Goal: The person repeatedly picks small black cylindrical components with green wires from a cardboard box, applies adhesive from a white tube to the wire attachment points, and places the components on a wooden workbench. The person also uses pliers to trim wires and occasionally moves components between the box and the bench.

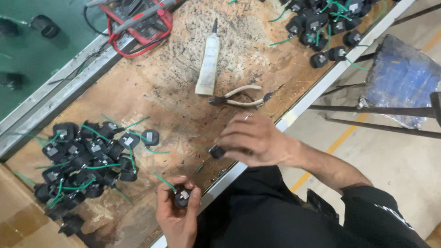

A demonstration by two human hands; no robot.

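Observation:
My left hand (177, 216) holds a small black plug part (182, 196) with a green wire (164, 182) sticking out toward the upper left. My right hand (255, 140) hovers over the worn wooden bench (161, 87), fingers curled around another small black part (217, 152) at its fingertips. Both hands are near the bench's front edge. A pile of the same black parts with green wires (87, 160) lies to the left of my left hand.
White-handled pliers (239, 98) and a white tube (208, 62) lie mid-bench. A second heap of black parts (326, 25) sits at the far right. A red meter with leads (138, 20) is at the back. A cardboard box (18, 216) is at the lower left.

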